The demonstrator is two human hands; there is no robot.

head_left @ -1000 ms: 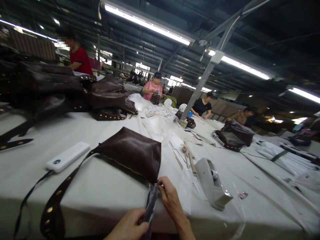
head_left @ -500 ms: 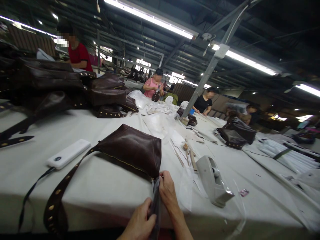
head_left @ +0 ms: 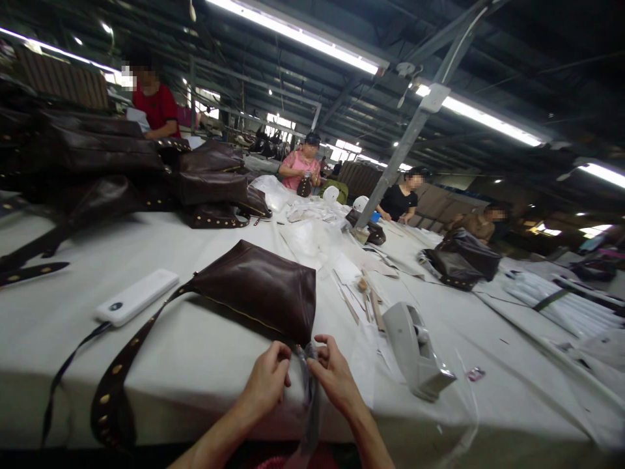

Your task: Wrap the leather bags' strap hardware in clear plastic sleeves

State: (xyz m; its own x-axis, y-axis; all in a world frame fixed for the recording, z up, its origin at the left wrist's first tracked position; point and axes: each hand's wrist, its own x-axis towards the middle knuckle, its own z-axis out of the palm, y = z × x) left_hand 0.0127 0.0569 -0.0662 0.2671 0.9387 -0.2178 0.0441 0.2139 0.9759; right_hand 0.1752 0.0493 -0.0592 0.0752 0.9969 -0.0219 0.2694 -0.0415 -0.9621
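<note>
A dark brown leather bag (head_left: 263, 286) lies on the table with its gold zipper edge towards me. From its near right corner a strap wrapped in clear plastic film (head_left: 311, 397) hangs over the table edge. My right hand (head_left: 334, 374) is closed on the wrapped strap just below the bag's corner, thumb and fingers at the film. Just left of the strap, my left hand (head_left: 268, 374) has its fingers curled in; whether film is between them is hidden. The bag's other strap (head_left: 117, 371), studded with brass eyelets, curves down at the left.
A white power bank (head_left: 139, 296) with a black cable lies left of the bag. A grey tape dispenser (head_left: 415, 352) stands to the right, near paper strips. Brown bags (head_left: 97, 153) are piled at the back left. Several people work around the table beside a slanting metal post (head_left: 405, 150).
My left hand has come up from low on the wrapped strap to beside its top. My right hand's fingers have shifted their hold, and more of the film-covered strap shows.
</note>
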